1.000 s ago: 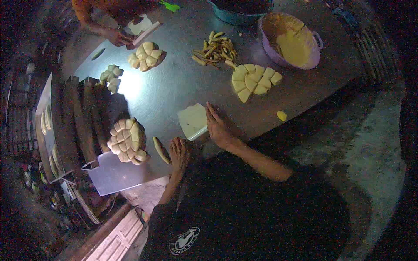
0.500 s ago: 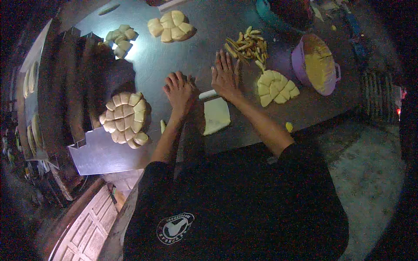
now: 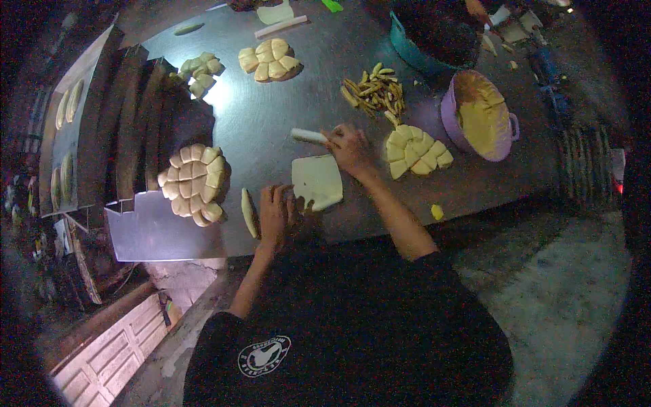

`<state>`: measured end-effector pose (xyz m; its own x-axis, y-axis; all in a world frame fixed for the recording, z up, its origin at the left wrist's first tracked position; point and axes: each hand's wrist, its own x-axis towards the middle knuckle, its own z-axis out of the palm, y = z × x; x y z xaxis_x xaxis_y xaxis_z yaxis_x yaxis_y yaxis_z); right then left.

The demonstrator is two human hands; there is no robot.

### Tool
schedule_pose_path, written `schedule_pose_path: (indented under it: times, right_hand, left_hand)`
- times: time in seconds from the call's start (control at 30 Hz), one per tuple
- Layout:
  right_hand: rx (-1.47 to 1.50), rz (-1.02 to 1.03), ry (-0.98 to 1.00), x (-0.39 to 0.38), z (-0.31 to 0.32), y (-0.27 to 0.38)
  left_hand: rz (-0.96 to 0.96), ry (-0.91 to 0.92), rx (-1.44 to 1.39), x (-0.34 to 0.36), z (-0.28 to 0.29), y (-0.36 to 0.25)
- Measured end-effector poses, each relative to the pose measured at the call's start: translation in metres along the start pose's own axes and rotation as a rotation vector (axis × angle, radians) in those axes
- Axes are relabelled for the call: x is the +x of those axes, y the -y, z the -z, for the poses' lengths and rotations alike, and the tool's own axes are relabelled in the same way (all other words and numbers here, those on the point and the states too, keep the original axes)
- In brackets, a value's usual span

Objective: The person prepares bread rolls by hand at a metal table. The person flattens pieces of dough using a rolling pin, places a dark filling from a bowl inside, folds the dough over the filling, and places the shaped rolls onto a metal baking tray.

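A flat, pale sheet of dough (image 3: 317, 182) lies on the metal table in front of me. Beyond its far edge, my right hand (image 3: 349, 147) is closed around the right end of a white rolling pin (image 3: 306, 136). My left hand (image 3: 274, 214) is by the sheet's left edge, fingers stretched forward and slightly bent, with nothing visible in them. Just left of it lies a slim roll of dough (image 3: 250, 214). To the right sits a cluster of cut dough pieces (image 3: 417, 150), and behind that is a heap of finger-shaped yellow-brown pieces, perhaps banana (image 3: 375, 91).
More cut dough (image 3: 194, 183) lies at the left, with other clusters (image 3: 269, 60) farther back. A purple basin (image 3: 456, 112) smeared yellow and a teal tub (image 3: 407, 47) stand at the right. Trays with dough rolls (image 3: 68, 156) flank the table's left. A person's hand (image 3: 477, 12) shows at the far right.
My hands have come apart. The left, which was beyond the sheet, has drawn back beside the dough roll. The right has gone from lying flat to gripping the rolling pin. The view has shifted.
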<state>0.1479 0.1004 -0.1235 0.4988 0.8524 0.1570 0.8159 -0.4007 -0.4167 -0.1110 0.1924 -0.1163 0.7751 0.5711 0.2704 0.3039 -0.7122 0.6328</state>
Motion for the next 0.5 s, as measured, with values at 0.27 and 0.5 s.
schedule_pose_path:
  times: [0.27, 0.5]
  right_hand:
    - [0.338, 0.294, 0.178, -0.165, 0.026, 0.089]
    - [0.004, 0.173, -0.007, -0.072, 0.003, 0.067]
  left_hand:
    - [-0.175, 0.471, 0.199, -0.088, -0.015, -0.057]
    - [0.008, 0.125, 0.398, 0.006, -0.060, -0.025]
